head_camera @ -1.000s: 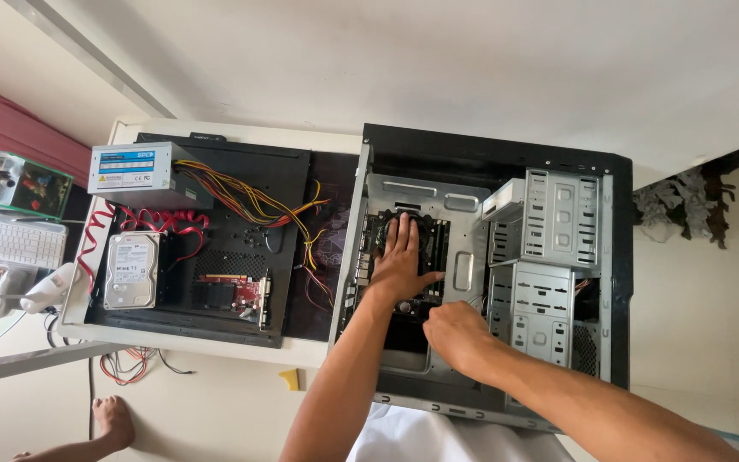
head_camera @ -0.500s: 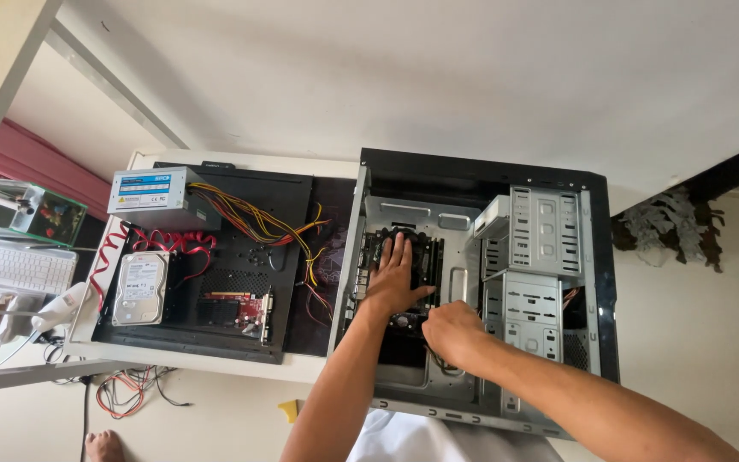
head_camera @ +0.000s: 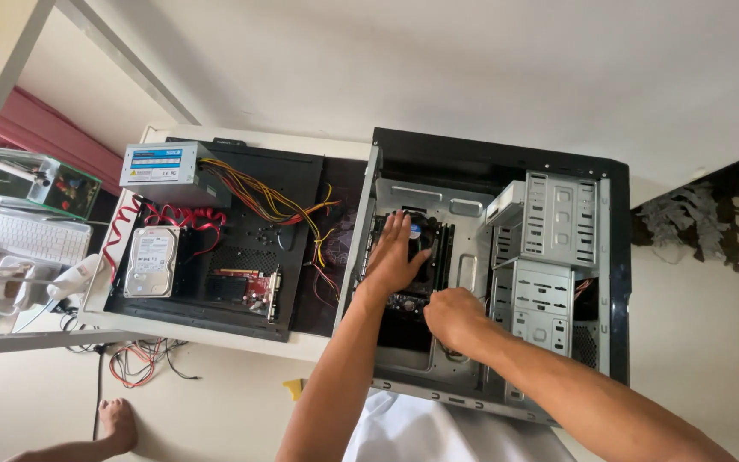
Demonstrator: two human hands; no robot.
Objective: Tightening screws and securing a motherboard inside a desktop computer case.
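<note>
You're seating the motherboard [head_camera: 408, 261] inside the open case [head_camera: 613, 282]. Your left hand [head_camera: 395, 257] lies flat, fingers spread, pressing the board down. Your right hand [head_camera: 455, 318] is curled at the board's near edge; what it grips, if anything, I can't tell. Next comes squaring the board over its mounts, gently.

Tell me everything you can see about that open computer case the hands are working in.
The computer case is a black tower lying on its side, side panel off, showing a bare grey metal interior. Perforated metal drive cages fill its right part. A dark motherboard sits inside at left; the left hand rests flat on it, the right hand is closed just below it.
</note>
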